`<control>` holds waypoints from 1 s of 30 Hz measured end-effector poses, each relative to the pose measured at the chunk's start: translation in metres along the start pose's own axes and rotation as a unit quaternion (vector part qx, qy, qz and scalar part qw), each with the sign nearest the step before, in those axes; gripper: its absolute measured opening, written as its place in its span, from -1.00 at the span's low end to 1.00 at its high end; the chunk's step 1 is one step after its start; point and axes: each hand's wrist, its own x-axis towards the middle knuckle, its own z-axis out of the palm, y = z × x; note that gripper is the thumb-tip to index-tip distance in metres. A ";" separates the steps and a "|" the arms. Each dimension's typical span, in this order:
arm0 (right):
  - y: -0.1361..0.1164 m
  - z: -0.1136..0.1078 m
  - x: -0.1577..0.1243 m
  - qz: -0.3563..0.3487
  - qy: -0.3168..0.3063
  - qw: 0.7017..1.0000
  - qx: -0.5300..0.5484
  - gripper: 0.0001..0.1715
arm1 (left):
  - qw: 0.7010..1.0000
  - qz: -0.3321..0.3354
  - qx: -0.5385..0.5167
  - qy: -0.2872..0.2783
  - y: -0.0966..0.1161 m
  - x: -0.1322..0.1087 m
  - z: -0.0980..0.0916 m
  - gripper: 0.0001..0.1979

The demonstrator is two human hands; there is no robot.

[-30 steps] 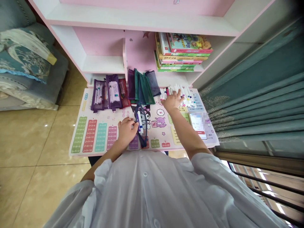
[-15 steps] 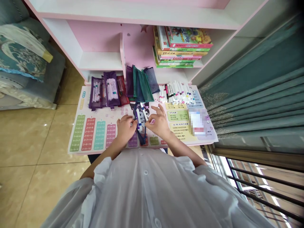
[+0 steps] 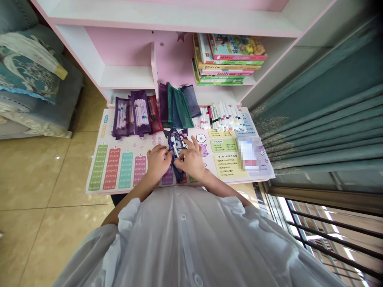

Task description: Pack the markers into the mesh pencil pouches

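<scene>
Dark blue mesh pencil pouch (image 3: 178,174) stands partly upright between both hands. Left grip (image 3: 157,163) is closed, fingers curled against the pouch's left side. Right grip (image 3: 190,159) is pinching, fingertips pressed together on a white marker (image 3: 176,150) at the pouch's mouth. Multiplication-table mat (image 3: 104,139) lies directly beneath the pouch. Purple mesh pouches (image 3: 139,113) lie beyond it to the left, green mesh pouches (image 3: 179,109) directly beyond it, and loose markers (image 3: 223,117) beyond it to the right. Stacked picture books (image 3: 230,59) stand on a shelf, farther beyond the pouch.
</scene>
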 end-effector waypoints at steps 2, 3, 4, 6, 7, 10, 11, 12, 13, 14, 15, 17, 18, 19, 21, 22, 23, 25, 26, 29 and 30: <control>-0.001 0.001 0.001 0.006 -0.013 1.000 -0.011 -0.88 | 1.000 -0.001 -0.001 -0.001 0.001 0.000 0.000 -0.79; -0.001 0.003 0.001 0.008 -0.019 1.000 -0.017 -0.88 | 1.000 -0.001 -0.001 -0.002 0.001 0.000 0.000 -0.79; -0.001 0.004 0.002 0.009 -0.024 0.999 -0.022 -0.87 | 1.000 -0.001 -0.001 -0.002 0.001 0.000 0.000 -0.79; -0.001 0.006 0.003 0.009 -0.034 0.999 -0.033 -0.85 | 1.000 -0.002 0.001 -0.002 0.001 0.000 0.000 -0.79; -0.001 0.007 0.004 0.010 -0.040 0.998 -0.038 -0.84 | 1.000 -0.002 0.001 -0.002 0.000 0.000 0.001 -0.79; 0.000 0.008 0.005 0.013 -0.054 0.997 -0.045 -0.81 | 1.000 -0.001 0.003 -0.003 0.000 0.000 0.001 -0.78; 0.001 0.008 0.006 0.014 -0.058 0.997 -0.045 -0.80 | 1.000 0.000 0.003 -0.003 0.000 0.000 0.001 -0.78; 0.001 0.009 0.006 0.013 -0.062 0.997 -0.043 -0.80 | 1.000 0.001 0.003 -0.003 0.000 0.000 0.001 -0.78; 0.002 0.010 0.006 0.012 -0.064 0.997 -0.041 -0.80 | 1.000 0.001 0.003 -0.003 0.000 0.001 0.001 -0.78; 0.002 0.010 0.006 0.011 -0.066 0.997 -0.039 -0.81 | 1.000 0.002 0.003 -0.005 0.000 0.001 0.001 -0.79; 0.002 0.011 0.006 0.009 -0.065 0.997 -0.037 -0.82 | 1.000 0.002 0.003 -0.006 0.001 0.001 0.001 -0.79; 0.003 0.012 0.006 0.005 -0.058 0.998 -0.030 -0.83 | 1.000 0.003 0.004 -0.009 0.001 0.001 0.001 -0.78; 0.004 0.011 0.006 0.004 -0.054 0.998 -0.023 -0.84 | 1.000 0.002 0.004 -0.008 0.001 0.001 0.001 -0.78; 0.005 0.010 0.007 0.007 -0.047 0.999 -0.012 -0.84 | 1.000 0.001 0.003 -0.008 0.002 0.001 0.001 -0.78; 0.010 0.005 0.011 0.016 -0.024 0.999 0.017 -0.83 | 1.000 0.001 0.000 -0.009 0.002 0.001 0.000 -0.78; 0.014 0.002 0.016 0.022 -0.003 0.999 0.030 -0.83 | 1.000 0.001 -0.001 -0.011 0.002 0.001 0.000 -0.78; 0.020 -0.001 0.023 0.028 0.024 0.999 0.037 -0.82 | 1.000 0.001 -0.002 -0.014 0.002 0.001 0.000 -0.78; 0.035 -0.007 0.041 0.041 0.087 0.995 0.031 -0.82 | 1.000 0.000 -0.003 -0.019 0.001 0.001 0.000 -0.78; 0.045 -0.009 0.053 0.052 0.116 0.992 0.018 -0.82 | 1.000 0.000 -0.003 -0.020 0.001 0.001 0.000 -0.77; 0.076 -0.011 0.091 0.114 0.138 0.983 -0.042 -0.81 | 1.000 -0.001 -0.004 -0.026 0.001 0.001 0.000 -0.76; 0.086 -0.011 0.103 0.139 0.124 0.980 -0.063 -0.77 | 1.000 -0.002 -0.003 -0.026 0.001 0.000 0.000 -0.76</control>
